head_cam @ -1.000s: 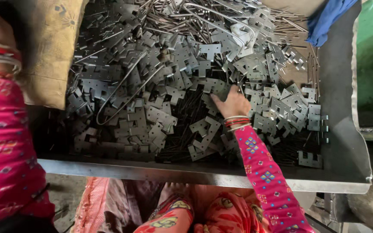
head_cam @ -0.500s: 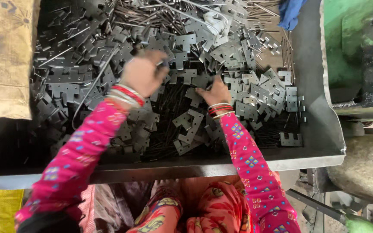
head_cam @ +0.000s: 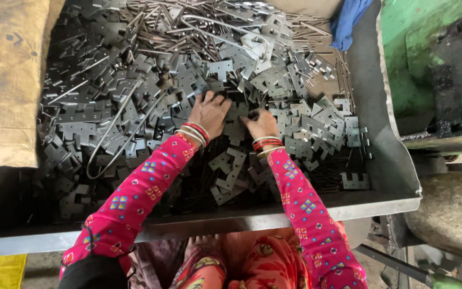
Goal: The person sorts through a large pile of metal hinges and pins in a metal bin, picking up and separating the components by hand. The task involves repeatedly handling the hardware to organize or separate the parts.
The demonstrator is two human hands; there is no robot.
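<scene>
Over the tray: we look down on our two hands, both resting in a heap of stamped metal plates [head_cam: 183, 91].
Left hand [head_cam: 209, 111]: palm down, fingers spread flat on the plates; we cannot tell whether it grips one.
Right hand [head_cam: 261, 123]: just beside the left, fingertips pinched on a dark plate [head_cam: 250, 113] at the heap's middle.
Plates: grey, notched, piled across the metal tray [head_cam: 386, 160], mixed with thin rods [head_cam: 188, 24].
Around us: blue cloth [head_cam: 348, 21] at the far corner, brown sack [head_cam: 6, 80] left, green machine [head_cam: 434, 69] right.
</scene>
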